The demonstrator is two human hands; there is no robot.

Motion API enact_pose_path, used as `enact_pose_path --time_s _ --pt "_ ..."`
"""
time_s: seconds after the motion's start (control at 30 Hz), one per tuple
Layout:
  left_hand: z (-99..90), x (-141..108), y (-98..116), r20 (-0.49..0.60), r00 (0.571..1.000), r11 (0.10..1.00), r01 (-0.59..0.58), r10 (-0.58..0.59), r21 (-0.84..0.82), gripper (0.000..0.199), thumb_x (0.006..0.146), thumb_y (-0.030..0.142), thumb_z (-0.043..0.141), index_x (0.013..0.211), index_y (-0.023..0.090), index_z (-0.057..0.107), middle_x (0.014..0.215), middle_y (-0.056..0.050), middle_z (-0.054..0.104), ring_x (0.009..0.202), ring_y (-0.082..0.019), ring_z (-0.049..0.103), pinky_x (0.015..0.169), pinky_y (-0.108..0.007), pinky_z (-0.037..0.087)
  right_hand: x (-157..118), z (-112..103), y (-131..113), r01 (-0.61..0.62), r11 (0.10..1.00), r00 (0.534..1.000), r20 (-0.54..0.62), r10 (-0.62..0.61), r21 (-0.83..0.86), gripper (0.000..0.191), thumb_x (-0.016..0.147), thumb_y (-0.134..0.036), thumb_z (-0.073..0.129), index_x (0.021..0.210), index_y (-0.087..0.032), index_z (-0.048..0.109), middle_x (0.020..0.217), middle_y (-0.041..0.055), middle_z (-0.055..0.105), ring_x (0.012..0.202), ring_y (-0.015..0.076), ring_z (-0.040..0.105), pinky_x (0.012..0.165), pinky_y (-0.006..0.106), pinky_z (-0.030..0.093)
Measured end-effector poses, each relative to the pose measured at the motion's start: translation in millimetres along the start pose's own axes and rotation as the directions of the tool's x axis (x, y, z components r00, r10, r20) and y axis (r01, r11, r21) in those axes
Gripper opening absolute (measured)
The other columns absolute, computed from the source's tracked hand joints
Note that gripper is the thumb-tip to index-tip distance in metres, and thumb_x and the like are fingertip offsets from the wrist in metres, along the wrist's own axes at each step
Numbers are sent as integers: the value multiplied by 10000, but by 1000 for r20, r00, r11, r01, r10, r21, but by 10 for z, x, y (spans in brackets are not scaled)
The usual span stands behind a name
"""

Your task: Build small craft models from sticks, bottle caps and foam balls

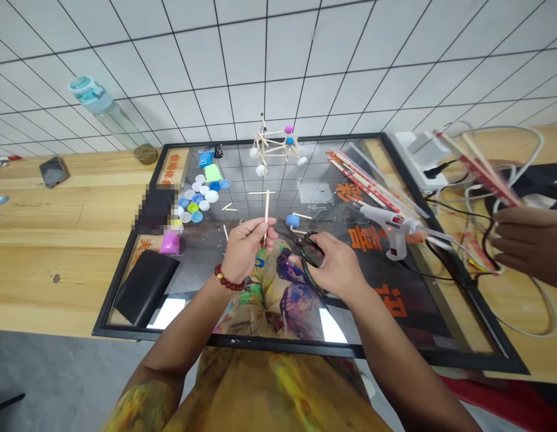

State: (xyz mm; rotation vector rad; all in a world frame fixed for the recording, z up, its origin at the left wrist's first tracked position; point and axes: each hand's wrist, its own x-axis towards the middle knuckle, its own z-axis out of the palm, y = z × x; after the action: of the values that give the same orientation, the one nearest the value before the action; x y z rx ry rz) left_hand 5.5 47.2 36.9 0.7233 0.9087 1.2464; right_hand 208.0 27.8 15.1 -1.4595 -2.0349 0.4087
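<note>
My left hand (248,245) pinches a thin wooden stick (266,207) upright; a crosswise stick meets its top, forming a T. In my right hand (335,264) are black scissors (301,240), their blades pointing left toward the held stick. Just beyond them lies a blue cap (292,221) with short sticks beside it. Farther back stands a small stick structure (272,147) with white, blue and magenta pieces. To the left, several bottle caps (204,195) lie near green clay (212,173) and magenta clay (170,242).
A glue gun (389,228) and stick bundles (366,183) lie right on the black-framed glass (242,343). Another person's hand (530,243) holds sticks at the far right, near cables and a power strip (409,159). A bottle (119,123) and phone (54,171) are at left.
</note>
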Motion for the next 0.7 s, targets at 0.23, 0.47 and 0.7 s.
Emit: enact_pose_path --time_s 0.23,0.47,0.7 --pt "-28 3 35 33 999 997 2 1 -74 278 744 323 831 954 148 780 753 -27 696 617 -86 605 557 -214 486 -23 15 -12 -19 999 1000 -4 18 -44 429 852 -601 604 938 -183 652 800 58 656 698 201 629 641 307 448" --pt "-30 -9 81 41 999 996 0 4 -92 269 738 280 833 969 153 780 781 -29 707 637 -83 608 592 -218 500 -24 20 -18 -19 999 1000 -13 19 -43 434 859 -610 588 933 -186 644 793 57 647 708 212 624 644 317 446" --pt "5 -10 82 -15 1000 1000 -16 16 -10 315 642 319 903 889 167 779 756 -21 737 611 -89 639 573 -218 529 -26 6 -32 -17 999 1000 -2 17 -27 424 862 -605 594 931 -189 638 797 60 646 711 213 620 639 320 438"
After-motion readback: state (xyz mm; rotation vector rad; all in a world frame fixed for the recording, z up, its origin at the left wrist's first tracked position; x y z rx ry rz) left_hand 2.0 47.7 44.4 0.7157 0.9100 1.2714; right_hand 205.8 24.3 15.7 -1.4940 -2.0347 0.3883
